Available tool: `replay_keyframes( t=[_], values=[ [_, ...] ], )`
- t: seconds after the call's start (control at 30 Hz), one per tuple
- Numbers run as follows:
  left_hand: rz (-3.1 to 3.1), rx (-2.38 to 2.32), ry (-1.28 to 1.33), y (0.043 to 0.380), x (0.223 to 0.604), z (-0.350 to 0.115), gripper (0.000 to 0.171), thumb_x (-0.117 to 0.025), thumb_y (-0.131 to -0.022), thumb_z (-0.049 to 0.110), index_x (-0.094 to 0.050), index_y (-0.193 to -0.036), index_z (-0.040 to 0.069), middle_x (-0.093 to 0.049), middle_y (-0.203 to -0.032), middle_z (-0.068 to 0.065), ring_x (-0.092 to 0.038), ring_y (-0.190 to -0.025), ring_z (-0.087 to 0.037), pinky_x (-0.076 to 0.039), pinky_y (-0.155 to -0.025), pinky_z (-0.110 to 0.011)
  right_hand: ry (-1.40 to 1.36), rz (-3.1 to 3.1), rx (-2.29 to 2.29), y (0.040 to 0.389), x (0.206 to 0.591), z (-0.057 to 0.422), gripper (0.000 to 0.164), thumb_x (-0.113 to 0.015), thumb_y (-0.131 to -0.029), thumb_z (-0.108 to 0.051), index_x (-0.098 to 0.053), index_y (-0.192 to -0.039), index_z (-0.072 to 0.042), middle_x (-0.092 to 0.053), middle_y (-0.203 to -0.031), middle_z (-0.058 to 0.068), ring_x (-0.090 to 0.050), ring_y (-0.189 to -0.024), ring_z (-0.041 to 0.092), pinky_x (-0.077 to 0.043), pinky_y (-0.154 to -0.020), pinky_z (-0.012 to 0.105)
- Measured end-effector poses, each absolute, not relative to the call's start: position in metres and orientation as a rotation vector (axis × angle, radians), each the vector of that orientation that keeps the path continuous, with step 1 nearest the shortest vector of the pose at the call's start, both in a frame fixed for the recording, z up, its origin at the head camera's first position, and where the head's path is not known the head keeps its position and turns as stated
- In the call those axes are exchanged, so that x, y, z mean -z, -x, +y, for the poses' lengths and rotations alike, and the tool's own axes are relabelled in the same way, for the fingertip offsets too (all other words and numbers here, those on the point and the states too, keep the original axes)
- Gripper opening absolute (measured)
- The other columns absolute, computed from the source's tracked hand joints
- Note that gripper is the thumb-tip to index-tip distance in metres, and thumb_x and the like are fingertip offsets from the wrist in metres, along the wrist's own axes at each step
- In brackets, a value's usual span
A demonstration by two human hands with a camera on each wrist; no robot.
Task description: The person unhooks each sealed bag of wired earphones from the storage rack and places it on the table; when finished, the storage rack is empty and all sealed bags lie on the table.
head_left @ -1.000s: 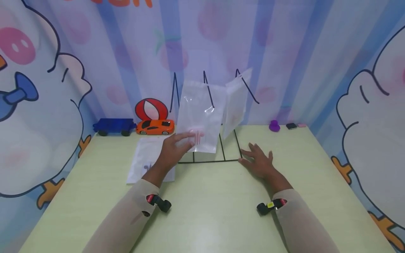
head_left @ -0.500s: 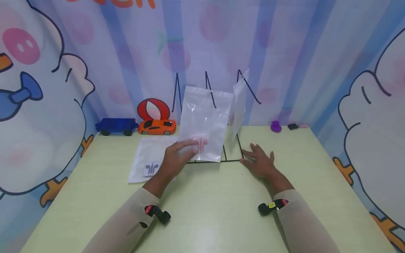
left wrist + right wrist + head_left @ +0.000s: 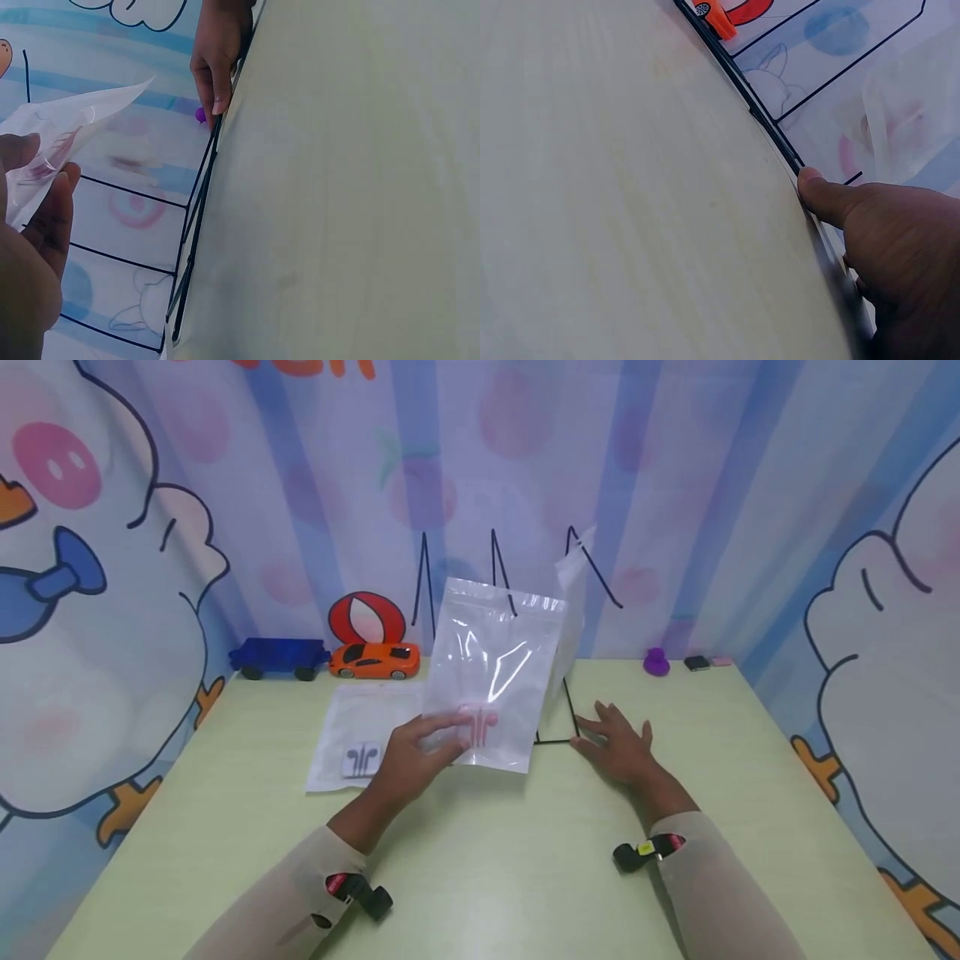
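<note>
The left hand [image 3: 411, 758] had pulled the clear zip bag [image 3: 495, 672] out of the black wire rack [image 3: 558, 727] & toward the person: 1 s ago the bag's lower edge was over the rack base, half a sec ago at its front bar, and now it hung in the air in front of the rack, above the table [image 3: 480, 860], tilted a bit to the right. The fingers [image 3: 442, 727] and thumb pinched the bag at its lower left corner, beside a pink earphone print; in the left wrist view the thumb [image 3: 52, 217] pressed under the film. The right hand [image 3: 617, 745] had not moved, lying flat w/ straight spread fingers, holding nothing, fingertips at the rack's front right corner, probably steadying the frame, though contact is not fully clear. A second bag [image 3: 570, 589] was left in the rack's right slot. Another flat bag [image 3: 352, 735] lay on the table, left of the rack, so by my judgement the removal of this bag was done and only laying it down remained.
</note>
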State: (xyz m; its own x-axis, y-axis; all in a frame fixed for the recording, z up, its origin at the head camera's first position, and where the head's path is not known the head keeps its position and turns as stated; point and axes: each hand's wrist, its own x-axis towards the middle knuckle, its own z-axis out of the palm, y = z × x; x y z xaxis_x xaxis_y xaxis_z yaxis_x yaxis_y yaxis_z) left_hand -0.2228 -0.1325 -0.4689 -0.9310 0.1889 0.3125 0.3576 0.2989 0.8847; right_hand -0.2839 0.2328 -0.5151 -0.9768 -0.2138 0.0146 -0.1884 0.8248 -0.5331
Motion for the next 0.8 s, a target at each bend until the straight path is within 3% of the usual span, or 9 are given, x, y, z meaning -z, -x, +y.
replay_keyframes(
  t=[0.23, 0.57, 0.8],
  values=[
    [-2.347, 1.778, 0.587, 0.209, 0.469, -0.129, 0.040, -0.080, -0.100, 0.017, -0.076, -0.140, 0.019, -0.070, -0.151, -0.007, -0.062, -0.144, -0.034, -0.066, -0.088, -0.026, 0.319, 2.938, 0.888, 0.287, 0.518, 0.234, 0.060, -0.057, -0.110, -0.052, -0.056, -0.160, -0.019, -0.022, -0.182, 0.020, -0.009, -0.171, 0.046, 0.016, -0.126, 0.081],
    [-2.338, 1.863, 0.538, 0.190, 0.472, -0.121, 0.039, -0.081, -0.099, 0.013, -0.077, -0.137, 0.016, -0.068, -0.152, -0.008, -0.063, -0.139, -0.033, -0.067, -0.084, -0.026, 0.314, 2.932, 0.861, 0.288, 0.521, 0.233, 0.060, -0.055, -0.111, -0.052, -0.053, -0.162, -0.020, -0.021, -0.182, 0.018, -0.008, -0.171, 0.044, 0.016, -0.127, 0.081],
    [-2.252, 1.843, 0.621, 0.185, 0.476, -0.119, 0.037, -0.082, -0.096, 0.006, -0.079, -0.133, 0.010, -0.072, -0.143, -0.013, -0.066, -0.124, -0.012, -0.067, -0.078, -0.027, 0.319, 2.933, 0.870, 0.286, 0.516, 0.232, 0.058, -0.055, -0.112, -0.049, -0.054, -0.161, -0.019, -0.022, -0.182, 0.019, -0.008, -0.171, 0.045, 0.015, -0.126, 0.081]
  ],
)
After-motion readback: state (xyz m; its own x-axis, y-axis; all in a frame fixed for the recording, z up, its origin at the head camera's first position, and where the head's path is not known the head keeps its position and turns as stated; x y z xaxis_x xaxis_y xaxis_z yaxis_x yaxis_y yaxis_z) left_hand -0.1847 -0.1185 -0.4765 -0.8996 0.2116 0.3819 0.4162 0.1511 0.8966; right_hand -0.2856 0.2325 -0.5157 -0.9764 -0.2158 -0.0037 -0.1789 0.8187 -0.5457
